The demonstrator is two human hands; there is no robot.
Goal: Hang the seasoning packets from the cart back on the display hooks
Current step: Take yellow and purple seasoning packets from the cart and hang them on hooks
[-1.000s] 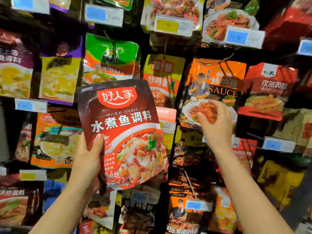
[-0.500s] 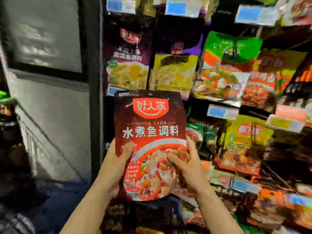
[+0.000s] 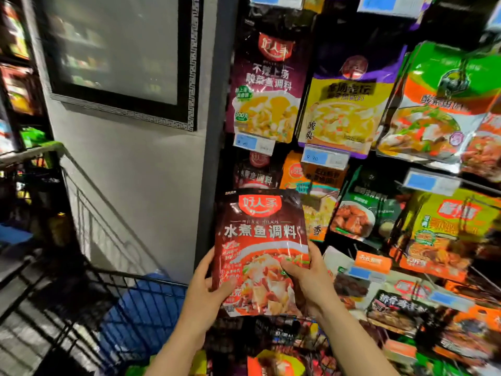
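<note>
The red packet point(image 3: 261, 248) is up in front of the hooks. Both hands, left hand point(image 3: 208, 290) and right hand point(image 3: 309, 280), pinch its bottom corners. It looks light, floppy and slippery; holding near the top hole seems best.

The dark-red glossy plastic seasoning packet point(image 3: 261, 248) shows glare; the black wire cart point(image 3: 89, 291) is metal; the grey wall point(image 3: 141, 185) looks matt.
</note>
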